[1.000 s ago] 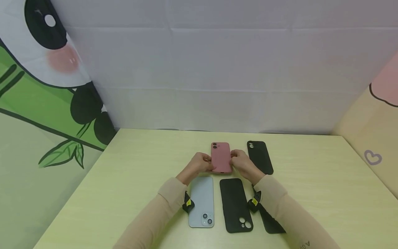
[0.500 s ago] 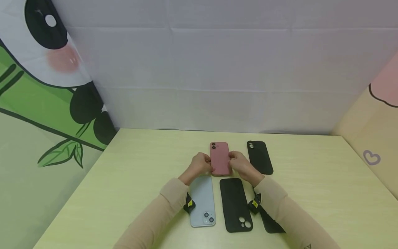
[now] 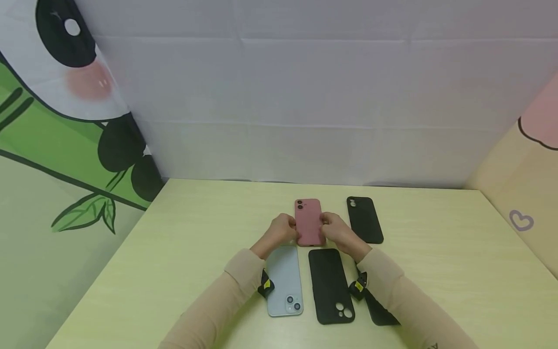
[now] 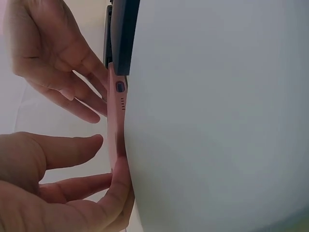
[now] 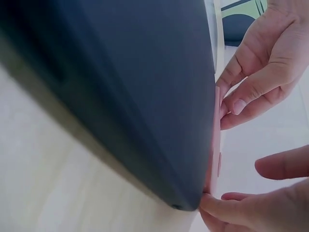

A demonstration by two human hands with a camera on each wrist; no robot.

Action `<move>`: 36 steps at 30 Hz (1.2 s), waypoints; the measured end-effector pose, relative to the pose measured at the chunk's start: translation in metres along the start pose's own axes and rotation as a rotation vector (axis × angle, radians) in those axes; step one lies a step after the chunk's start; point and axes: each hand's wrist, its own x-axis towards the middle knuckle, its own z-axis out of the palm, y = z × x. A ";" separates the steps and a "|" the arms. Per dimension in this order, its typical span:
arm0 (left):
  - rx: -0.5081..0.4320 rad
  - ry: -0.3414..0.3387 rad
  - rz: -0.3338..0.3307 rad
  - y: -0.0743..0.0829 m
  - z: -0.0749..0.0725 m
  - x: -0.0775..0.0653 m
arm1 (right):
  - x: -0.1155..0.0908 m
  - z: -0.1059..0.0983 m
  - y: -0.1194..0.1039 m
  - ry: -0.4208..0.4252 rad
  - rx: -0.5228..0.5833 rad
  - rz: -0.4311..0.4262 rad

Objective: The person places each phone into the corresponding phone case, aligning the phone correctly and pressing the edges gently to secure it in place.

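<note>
A pink phone (image 3: 308, 220) lies back up on the table, its two lenses at the far left corner. My left hand (image 3: 281, 230) is at its left side and my right hand (image 3: 337, 230) at its right side. In the left wrist view, the left hand's fingers (image 4: 120, 186) touch the phone's edge while its thumb stands apart; the charging port shows. In the right wrist view, the right hand's fingertips (image 5: 210, 203) touch the opposite edge, thumb raised away. A light blue phone (image 3: 284, 286) lies under the left wrist, beside a black phone case (image 3: 331, 288).
Another black phone case (image 3: 365, 220) lies behind the right hand. A further black piece (image 3: 382, 312) is partly hidden under the right forearm. A pale wall (image 3: 279, 97) stands behind the table (image 3: 209, 213).
The pink phone has shifted slightly nearer and left, with both hands staying at its sides. The light blue phone has shifted slightly to the right.
</note>
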 end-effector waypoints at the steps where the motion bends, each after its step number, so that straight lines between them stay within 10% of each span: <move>1: -0.009 -0.006 -0.003 0.000 0.000 0.000 | 0.000 -0.001 0.000 -0.003 -0.011 -0.002; 12: -0.030 -0.064 -0.032 0.004 -0.007 0.000 | -0.002 -0.019 -0.004 0.000 -0.143 -0.031; 22: 0.232 0.028 0.099 0.009 -0.021 -0.020 | -0.017 -0.036 -0.007 -0.001 -0.426 -0.172; 36: 0.503 0.018 -0.018 0.013 -0.008 -0.044 | -0.048 -0.039 -0.006 -0.084 -0.694 -0.220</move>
